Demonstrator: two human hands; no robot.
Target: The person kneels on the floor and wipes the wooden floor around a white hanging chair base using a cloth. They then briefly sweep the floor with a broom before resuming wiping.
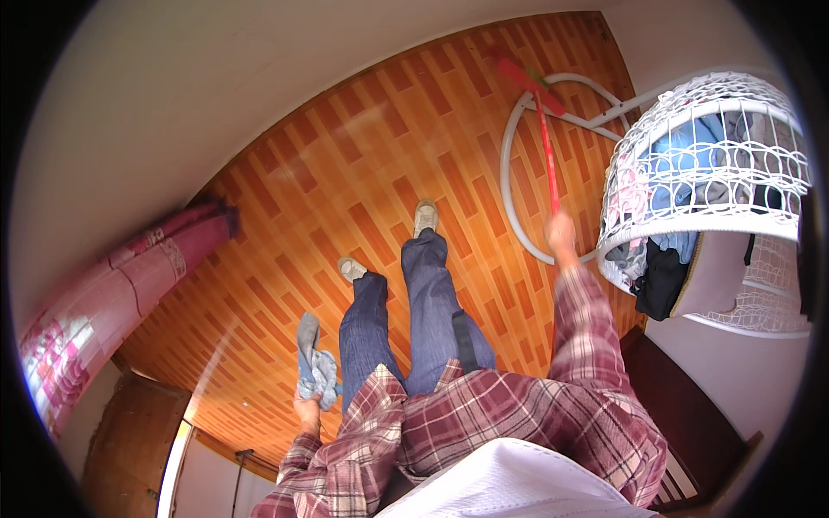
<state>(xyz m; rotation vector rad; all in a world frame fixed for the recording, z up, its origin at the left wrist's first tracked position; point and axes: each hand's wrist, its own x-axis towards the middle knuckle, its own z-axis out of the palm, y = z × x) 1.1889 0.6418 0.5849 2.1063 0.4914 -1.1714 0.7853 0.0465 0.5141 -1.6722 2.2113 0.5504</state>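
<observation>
My right hand [561,232] grips the red handle of a broom [546,152]. The broom's red head [528,84], slightly blurred, is over the white tubular base of a hanging chair [508,165]; whether it touches the floor or the tube I cannot tell. Low on the left, my left hand [307,409] holds a crumpled light blue and grey cloth item [316,366], perhaps socks, beside my left leg. Part of the cloth hangs past my fingers, and the fingers themselves are partly hidden.
The white woven basket seat [706,220] holds a heap of clothes [686,152] and a cushion [712,272]. A pink floral roll or cover [139,275] lies along the left wall. Wood-patterned flooring [337,175] stretches to the walls. Dark wooden furniture [680,388] stands behind at right, a wooden door [133,440] at lower left.
</observation>
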